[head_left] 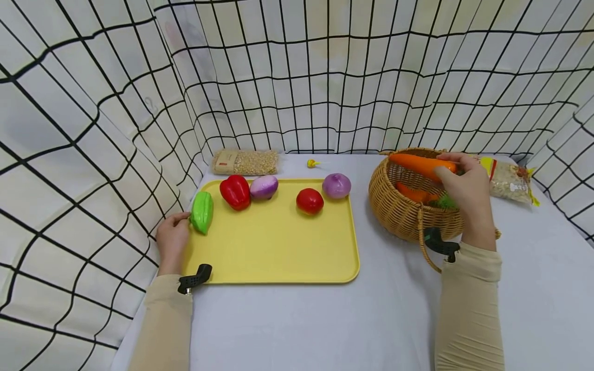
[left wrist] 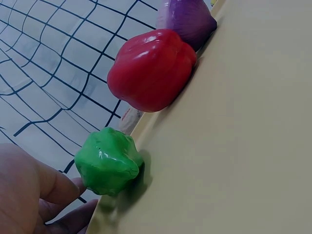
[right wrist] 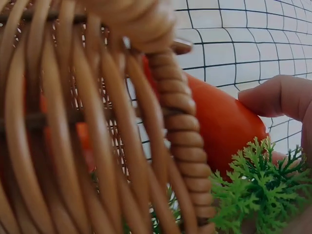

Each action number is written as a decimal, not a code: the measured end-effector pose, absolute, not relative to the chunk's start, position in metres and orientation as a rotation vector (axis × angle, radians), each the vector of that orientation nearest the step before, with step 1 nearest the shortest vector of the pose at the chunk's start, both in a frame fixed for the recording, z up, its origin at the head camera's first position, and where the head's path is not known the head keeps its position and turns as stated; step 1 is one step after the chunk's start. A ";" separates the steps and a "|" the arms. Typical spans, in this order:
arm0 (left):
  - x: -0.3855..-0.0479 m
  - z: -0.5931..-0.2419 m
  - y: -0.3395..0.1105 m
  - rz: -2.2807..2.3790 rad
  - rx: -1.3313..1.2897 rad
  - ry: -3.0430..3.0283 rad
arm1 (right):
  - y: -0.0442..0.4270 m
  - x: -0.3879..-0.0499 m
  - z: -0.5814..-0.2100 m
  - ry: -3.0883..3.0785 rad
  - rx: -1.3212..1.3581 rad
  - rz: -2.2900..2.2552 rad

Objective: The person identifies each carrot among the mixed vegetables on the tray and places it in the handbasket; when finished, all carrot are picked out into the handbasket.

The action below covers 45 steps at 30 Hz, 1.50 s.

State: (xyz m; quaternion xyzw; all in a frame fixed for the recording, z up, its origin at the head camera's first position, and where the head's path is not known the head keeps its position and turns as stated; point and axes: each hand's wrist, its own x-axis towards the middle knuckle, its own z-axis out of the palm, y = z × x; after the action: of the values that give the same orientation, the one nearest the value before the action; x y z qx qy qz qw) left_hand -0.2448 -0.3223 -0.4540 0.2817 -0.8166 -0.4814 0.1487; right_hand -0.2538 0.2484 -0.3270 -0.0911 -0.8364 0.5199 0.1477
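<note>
My left hand [head_left: 172, 239] is at the left edge of a yellow tray [head_left: 278, 252], its fingertips pinching the stem end of a green pepper [head_left: 202, 212]. In the left wrist view the green pepper [left wrist: 108, 162] sits at the tray rim. On the right, my right hand [head_left: 468, 188] grips an orange carrot [head_left: 419, 164] by its thick end, over the mouth of a wicker basket [head_left: 394, 216]. Another orange piece [head_left: 413, 193] and green foliage [head_left: 446, 202] lie below it in the basket. The basket's weave hides part of the carrot [right wrist: 219, 119] in the right wrist view.
Along the tray's back stand a red bell pepper [head_left: 235, 192], a purple-white eggplant [head_left: 264, 187], a tomato [head_left: 310, 201] and a purple onion [head_left: 336, 186]. Behind lie a bag of beans [head_left: 246, 162] and a small yellow item [head_left: 312, 163]. Another bag [head_left: 510, 180] lies right of the basket.
</note>
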 end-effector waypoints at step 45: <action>-0.245 -0.454 -0.321 -1.386 0.798 -2.331 | 0.249 -0.265 -0.343 -2.936 0.006 0.998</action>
State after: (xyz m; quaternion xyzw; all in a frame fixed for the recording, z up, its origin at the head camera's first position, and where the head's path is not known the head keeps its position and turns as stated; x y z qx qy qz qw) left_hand -0.2448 -0.3206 -0.4539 0.2789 -0.8144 -0.4842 0.1565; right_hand -0.2649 0.2492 -0.3433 0.0018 -0.9467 0.3216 0.0202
